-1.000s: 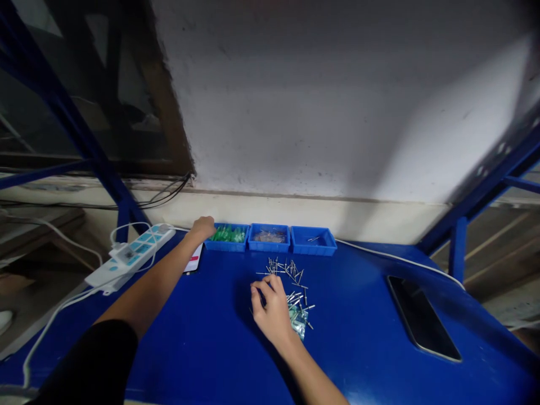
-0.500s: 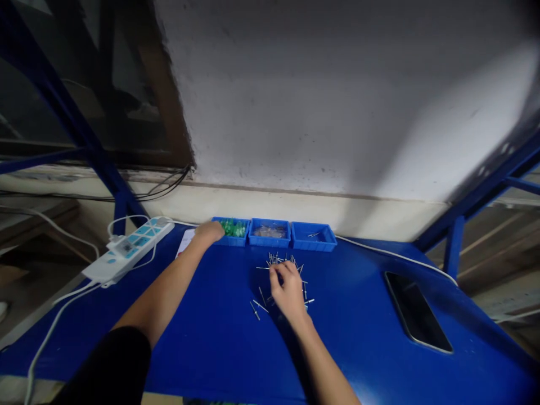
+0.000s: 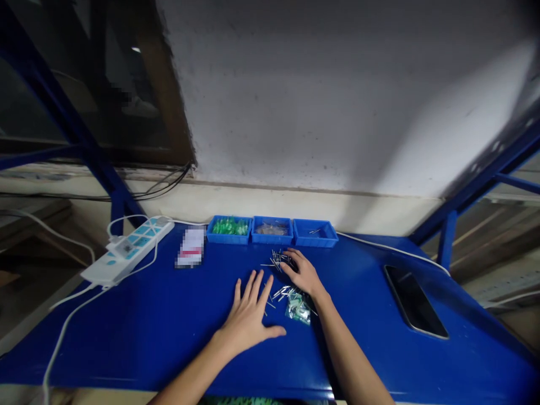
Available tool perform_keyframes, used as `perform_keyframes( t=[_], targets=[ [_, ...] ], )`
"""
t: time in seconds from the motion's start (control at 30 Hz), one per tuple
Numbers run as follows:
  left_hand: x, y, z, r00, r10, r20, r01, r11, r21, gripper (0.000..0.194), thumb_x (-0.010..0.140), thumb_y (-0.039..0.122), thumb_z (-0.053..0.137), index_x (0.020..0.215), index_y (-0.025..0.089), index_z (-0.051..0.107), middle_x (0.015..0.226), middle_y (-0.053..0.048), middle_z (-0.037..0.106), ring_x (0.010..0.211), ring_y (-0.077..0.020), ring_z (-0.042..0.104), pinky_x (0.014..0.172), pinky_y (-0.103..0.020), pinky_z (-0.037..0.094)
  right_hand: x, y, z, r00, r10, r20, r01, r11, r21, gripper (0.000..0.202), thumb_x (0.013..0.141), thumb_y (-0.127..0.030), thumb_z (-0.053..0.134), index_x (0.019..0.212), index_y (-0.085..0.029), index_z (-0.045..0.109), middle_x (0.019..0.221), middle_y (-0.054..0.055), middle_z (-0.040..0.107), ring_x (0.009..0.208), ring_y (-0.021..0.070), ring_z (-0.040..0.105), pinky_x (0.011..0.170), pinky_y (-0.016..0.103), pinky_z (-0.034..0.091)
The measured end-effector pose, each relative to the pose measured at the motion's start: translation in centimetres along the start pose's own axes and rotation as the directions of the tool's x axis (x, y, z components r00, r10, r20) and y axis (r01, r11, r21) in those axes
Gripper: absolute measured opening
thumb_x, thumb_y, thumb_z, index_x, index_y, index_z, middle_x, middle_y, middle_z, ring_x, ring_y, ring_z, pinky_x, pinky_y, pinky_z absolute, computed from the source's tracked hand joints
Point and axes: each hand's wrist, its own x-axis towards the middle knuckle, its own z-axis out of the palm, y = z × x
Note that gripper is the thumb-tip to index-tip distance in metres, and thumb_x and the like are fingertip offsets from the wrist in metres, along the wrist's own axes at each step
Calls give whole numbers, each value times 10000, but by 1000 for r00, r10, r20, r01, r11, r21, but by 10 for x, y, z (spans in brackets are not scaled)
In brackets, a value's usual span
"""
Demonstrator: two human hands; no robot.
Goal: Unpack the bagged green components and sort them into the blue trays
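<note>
My left hand is open over the blue table, its fingers spread and the thumb pointing right. Under and beside its fingertips are a few loose rivets. Farther right, my right hand arches over a small pile of silver rivets, thumb apart from the fingers; nothing shows in its grasp. Below that hand lies a clear plastic bag with green and white pieces in it, touching more scattered rivets. Part of the pile is hidden behind the right hand's fingers.
Three blue trays line the table's back: one with green pieces, one with clear bagged bits, one with a couple of rivets. A white card, a power strip and a phone lie around.
My left hand has moved from the green tray back to the table's middle and spread open. My right hand has shifted slightly right and opened, and the plastic bag is now in view.
</note>
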Motion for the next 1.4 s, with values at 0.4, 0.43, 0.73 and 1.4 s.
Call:
perform_keyframes(
  t=[0.4, 0.43, 0.73, 1.4],
  targets=[
    [80, -14, -6, 984, 128, 121, -123, 991, -50, 1248, 514, 823, 518, 1450, 239, -66, 1512, -175, -82, 1370, -387, -91, 1042, -645, 12, -75, 7, -44, 912, -145, 384, 259, 929, -264, 1153, 571, -726, 618, 1460, -254, 56, 1526, 133, -59, 1369, 408, -33, 1055, 644, 48],
    [84, -15, -5, 982, 149, 115, -144, 988, -53, 1196, 549, 809, 511, 1453, 251, -37, 1518, -164, -60, 1377, -380, -56, 1057, -625, 35, -81, 9, -41, 920, -144, 364, 265, 914, -307, 1161, 573, -738, 604, 1460, -244, 42, 1523, 138, -71, 1368, 409, -33, 1058, 638, 55],
    [105, -11, 12, 981, 184, -64, -185, 983, -16, 559, 923, 450, 275, 1329, 95, 422, 1400, -168, 409, 1328, -269, 319, 1093, -428, 253, -10, 18, -4, 914, -250, 318, 347, 889, -299, 1174, 603, -684, 627, 1463, -138, 43, 1511, 187, 117, 1385, 354, 77, 1098, 523, 180],
    [74, 1, 7, 943, -230, -240, 94, 877, -471, 480, 940, 372, 212, 1112, 130, 590, 1083, -140, 648, 1028, -230, 600, 884, -331, 456, 6, -20, 43, 939, -273, 207, 283, 959, -17, 727, 659, -205, 570, 1351, -130, 359, 1355, 140, 449, 1296, 285, 344, 1068, 457, 305]
  ],
)
